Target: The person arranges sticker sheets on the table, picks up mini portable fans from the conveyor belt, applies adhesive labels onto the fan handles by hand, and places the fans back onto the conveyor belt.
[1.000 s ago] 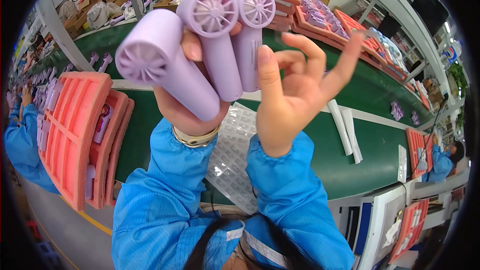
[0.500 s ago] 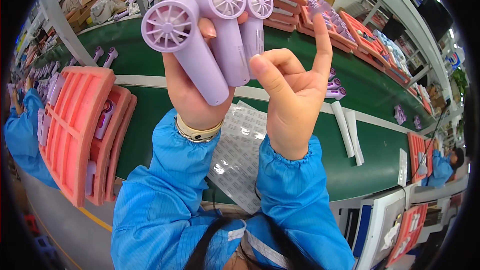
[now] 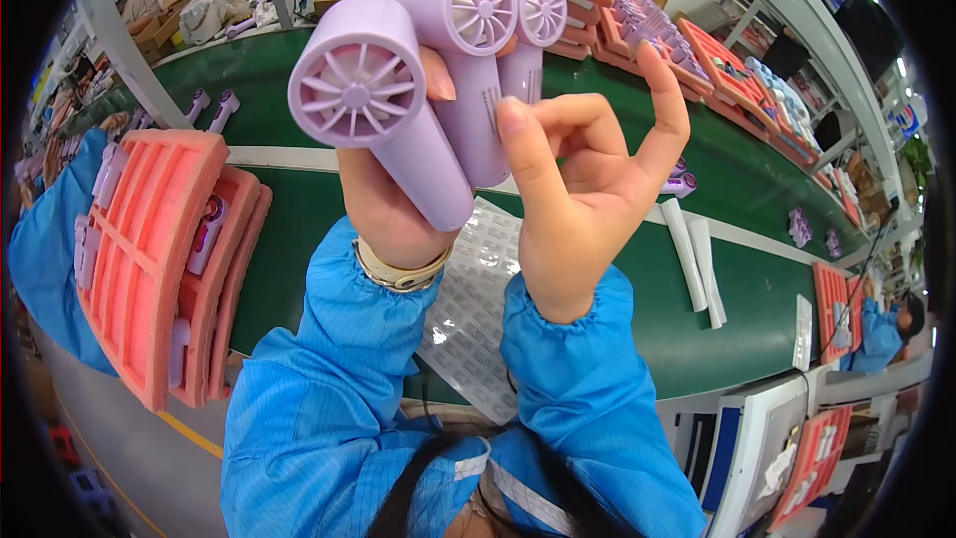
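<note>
My left hand (image 3: 393, 204) is closed around three light purple handheld fans, their round grilles facing me. The nearest fan (image 3: 423, 164) tilts down to the right. Behind it, the middle fan (image 3: 468, 110) shows small printed lines, like a label, along its handle's right edge. The far fan (image 3: 520, 70) also has printing on its handle and is partly covered. My right hand (image 3: 588, 184) has its thumb tip against the middle fan's handle by the printed lines. Its index finger is bent behind the thumb, and another finger points up. Beneath my hands lies a clear sheet of small labels (image 3: 468, 309).
Pink foam trays (image 3: 149, 249) holding fans stand at the left. Two white strips (image 3: 694, 264) lie on the green table (image 3: 762, 324) at the right. More trays of purple parts (image 3: 657, 45) line the back. Other people in blue sleeves are at both sides.
The fans have come slightly nearer and turned a little. My right thumb has moved onto the middle fan's handle, where printed lines now show. The raised finger has leaned right.
</note>
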The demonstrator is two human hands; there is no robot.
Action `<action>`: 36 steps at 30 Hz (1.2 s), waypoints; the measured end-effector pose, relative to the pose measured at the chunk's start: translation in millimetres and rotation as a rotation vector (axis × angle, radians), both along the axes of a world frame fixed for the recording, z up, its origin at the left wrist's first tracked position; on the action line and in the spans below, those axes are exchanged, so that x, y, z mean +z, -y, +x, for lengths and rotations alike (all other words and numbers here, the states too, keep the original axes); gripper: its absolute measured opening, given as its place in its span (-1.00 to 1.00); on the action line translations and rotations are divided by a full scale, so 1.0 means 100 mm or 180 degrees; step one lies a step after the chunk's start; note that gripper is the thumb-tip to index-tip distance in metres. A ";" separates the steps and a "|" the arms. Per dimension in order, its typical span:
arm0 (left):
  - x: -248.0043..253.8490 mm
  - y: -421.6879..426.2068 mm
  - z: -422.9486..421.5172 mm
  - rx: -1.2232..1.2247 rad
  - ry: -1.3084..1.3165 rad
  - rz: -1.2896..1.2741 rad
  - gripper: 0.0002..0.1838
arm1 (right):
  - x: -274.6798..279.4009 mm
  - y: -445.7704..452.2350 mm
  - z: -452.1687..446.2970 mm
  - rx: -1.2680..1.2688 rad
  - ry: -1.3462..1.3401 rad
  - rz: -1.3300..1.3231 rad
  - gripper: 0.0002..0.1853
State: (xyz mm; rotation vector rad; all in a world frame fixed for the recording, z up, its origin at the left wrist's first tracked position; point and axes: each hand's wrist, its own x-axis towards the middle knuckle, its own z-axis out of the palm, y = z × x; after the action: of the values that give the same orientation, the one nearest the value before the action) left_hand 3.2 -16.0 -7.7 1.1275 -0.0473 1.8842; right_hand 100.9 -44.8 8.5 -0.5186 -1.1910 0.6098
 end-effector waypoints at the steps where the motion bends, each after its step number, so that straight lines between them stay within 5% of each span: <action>1: 0.03 0.00 0.03 -0.0242 0.0054 0.0104 -0.53 | -0.01 -0.05 -0.01 -0.0088 -0.0092 -0.0074 -0.14; 6: 0.06 -0.04 0.05 -0.1070 0.0611 -0.0018 -0.45 | -0.07 -0.22 0.01 -0.0490 -0.0256 0.0153 -0.31; 7: 0.06 -0.05 0.05 -0.0944 0.0510 0.0006 -0.47 | -0.03 -0.19 -0.01 -0.0667 -0.0368 0.0293 -0.56; 11: 0.04 -0.05 0.02 -0.0275 0.0196 -0.0243 -0.51 | 0.00 -0.06 0.06 0.0263 -0.0214 0.0152 -0.90; 13: 0.07 0.04 0.07 0.0264 0.0166 -0.0870 -0.49 | 0.07 0.06 0.05 0.0589 -0.0040 -0.0222 -0.88; 36: 0.01 0.01 0.06 0.0016 -0.0048 -0.0357 -0.37 | 0.03 0.02 0.00 0.0980 -0.0010 -0.0495 -0.85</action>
State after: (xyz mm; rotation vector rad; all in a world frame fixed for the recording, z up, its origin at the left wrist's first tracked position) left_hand 9.5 -17.1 -6.3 1.0659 0.0690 1.8589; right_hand 100.7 -47.2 11.4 -0.4674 -1.2365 0.9721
